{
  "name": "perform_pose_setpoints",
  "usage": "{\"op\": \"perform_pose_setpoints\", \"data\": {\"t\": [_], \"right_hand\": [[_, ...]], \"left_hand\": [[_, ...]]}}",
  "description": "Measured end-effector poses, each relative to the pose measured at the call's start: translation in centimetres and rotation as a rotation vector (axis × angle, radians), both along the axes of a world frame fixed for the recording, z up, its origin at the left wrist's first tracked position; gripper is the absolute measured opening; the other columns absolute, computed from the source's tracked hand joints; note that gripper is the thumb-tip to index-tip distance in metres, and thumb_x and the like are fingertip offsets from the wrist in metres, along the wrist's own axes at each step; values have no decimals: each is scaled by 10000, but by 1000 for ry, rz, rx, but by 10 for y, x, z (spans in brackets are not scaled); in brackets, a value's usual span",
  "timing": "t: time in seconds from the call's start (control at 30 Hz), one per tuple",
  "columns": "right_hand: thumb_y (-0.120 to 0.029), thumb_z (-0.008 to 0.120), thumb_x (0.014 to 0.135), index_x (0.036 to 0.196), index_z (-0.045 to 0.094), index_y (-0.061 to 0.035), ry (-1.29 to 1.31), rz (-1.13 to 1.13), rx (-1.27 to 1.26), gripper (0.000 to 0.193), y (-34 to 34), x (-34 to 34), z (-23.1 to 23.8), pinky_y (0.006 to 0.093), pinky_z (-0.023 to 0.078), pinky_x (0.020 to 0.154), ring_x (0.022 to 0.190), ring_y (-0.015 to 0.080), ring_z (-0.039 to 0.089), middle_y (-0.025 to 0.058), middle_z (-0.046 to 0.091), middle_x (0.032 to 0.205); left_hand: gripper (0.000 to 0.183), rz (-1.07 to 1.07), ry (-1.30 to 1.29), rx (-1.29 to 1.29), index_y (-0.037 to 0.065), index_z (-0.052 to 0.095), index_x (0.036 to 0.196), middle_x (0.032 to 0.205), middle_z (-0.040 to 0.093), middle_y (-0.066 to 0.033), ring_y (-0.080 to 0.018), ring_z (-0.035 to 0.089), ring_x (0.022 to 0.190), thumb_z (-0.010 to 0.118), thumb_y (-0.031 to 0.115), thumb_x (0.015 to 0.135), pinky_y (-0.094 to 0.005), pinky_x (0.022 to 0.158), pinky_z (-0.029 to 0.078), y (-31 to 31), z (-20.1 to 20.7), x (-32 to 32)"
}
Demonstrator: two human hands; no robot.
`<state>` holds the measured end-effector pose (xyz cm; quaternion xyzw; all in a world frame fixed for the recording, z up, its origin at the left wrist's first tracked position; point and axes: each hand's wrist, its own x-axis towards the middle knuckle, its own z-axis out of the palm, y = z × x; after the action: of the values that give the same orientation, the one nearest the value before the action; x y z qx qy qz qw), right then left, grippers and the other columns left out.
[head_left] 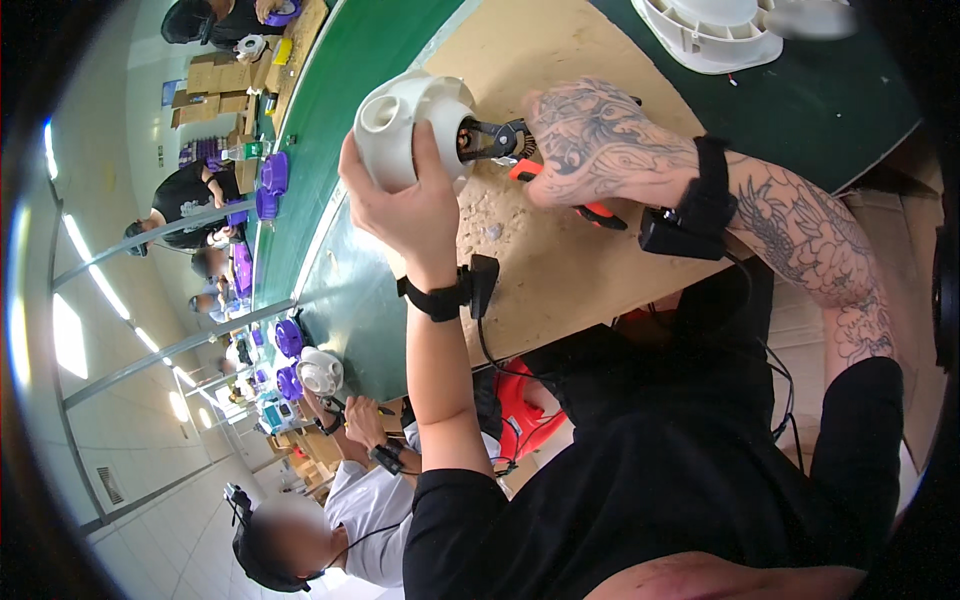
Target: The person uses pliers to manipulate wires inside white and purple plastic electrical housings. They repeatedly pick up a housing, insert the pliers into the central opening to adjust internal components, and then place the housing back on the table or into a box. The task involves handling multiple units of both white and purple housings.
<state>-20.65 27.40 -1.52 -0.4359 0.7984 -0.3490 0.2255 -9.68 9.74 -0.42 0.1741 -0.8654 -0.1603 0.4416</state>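
White plastic housing [412, 128] gripped in left hand [405, 205]; right hand [590, 140] clenches orange-handled pliers [520, 150] (brown cartons [215, 85] behind).

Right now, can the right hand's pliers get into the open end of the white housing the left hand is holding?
Probably yes. The left hand grips the white housing around its body, leaving the open end bare, and the pliers in the right hand already have their tips at that opening.

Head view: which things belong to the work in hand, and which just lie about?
In hand:
left hand holding white round plastic housing
right hand with orange-handled black pliers
brown board beneath

Lying about:
white ribbed plastic part
purple round parts
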Motion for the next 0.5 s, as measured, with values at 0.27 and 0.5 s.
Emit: {"op": "perform_pose_setpoints", "data": {"t": [0.27,0.5], "right_hand": [[-413,667,704,775,710,21,-18,10,-55,442,8,0,4,449,499,714,750,365,651,208,661,743],[-377,702,667,815,733,-6,306,-236,-401,401,-5,9,-37,456,513,741,777,376,660,217,657,769]], "left_hand": [[522,-32,-44,-106,-48,655,1185,1066,737,-173,-282,729,953,848,280,828,-395,862,559,-14,7,-13],[530,-39,-33,-154,-35,666,1164,1053,737,-192,-316,735,931,842,333,827,-413,848,562,-15,8,-24]]}}
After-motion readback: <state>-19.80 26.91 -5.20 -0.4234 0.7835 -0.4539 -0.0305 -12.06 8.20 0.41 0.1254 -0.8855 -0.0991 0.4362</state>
